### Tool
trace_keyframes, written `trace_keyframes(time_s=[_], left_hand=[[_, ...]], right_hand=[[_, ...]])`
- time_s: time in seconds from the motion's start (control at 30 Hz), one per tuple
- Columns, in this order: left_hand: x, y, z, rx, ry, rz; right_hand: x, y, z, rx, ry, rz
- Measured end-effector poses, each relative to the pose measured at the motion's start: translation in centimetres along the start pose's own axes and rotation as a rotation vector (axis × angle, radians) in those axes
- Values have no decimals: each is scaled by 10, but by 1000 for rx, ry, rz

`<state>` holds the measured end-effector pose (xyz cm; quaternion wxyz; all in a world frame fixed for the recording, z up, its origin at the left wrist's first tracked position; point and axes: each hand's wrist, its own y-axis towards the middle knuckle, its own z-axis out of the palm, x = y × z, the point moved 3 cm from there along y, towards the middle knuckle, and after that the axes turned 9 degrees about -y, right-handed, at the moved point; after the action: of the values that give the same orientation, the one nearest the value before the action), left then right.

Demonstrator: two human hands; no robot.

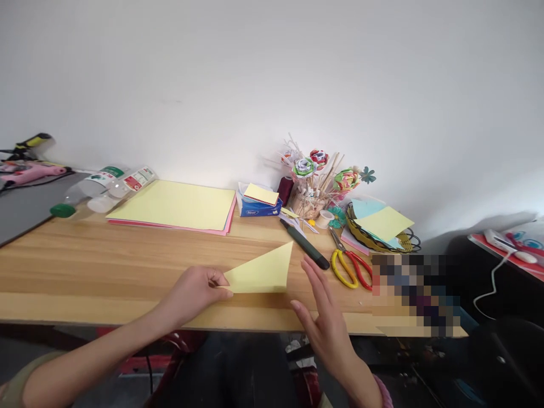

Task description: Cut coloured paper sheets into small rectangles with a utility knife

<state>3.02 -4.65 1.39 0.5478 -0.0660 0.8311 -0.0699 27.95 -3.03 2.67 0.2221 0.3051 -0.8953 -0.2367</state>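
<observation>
My left hand (203,287) pinches the left corner of a pale yellow sheet of paper (264,273), holding it just over the wooden table. The paper looks folded into a tapering shape, wider at its right end. My right hand (321,320) is beside that right end with its fingers apart, holding nothing. A dark green utility knife (306,245) lies beyond the paper. To its right are scissors (348,263) with one yellow and one red handle.
A stack of coloured paper (182,204), two plastic bottles (104,187) and a tissue pack (259,207) line the back. Paper flowers (305,166) stand in a holder near a basket (361,233) with paper sheets. The table's front edge (238,327) runs below my hands.
</observation>
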Motion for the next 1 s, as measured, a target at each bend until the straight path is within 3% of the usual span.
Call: trace_keyframes(time_s=[0.1,0.33,0.53,0.8,1.0], left_hand=[[1,6,-1,27,-249,-94],[7,15,-5,63,-443,-100],[-6,9,-6,213,-457,-98],[11,19,-9,-10,-508,-148],[12,18,-12,44,-792,-234]], right_hand=[[10,-2,3,-140,-16,-34],[11,5,28,-46,45,-38],[16,13,40,-71,74,-57],[22,21,36,-139,100,-92],[20,20,32,-161,82,-177]])
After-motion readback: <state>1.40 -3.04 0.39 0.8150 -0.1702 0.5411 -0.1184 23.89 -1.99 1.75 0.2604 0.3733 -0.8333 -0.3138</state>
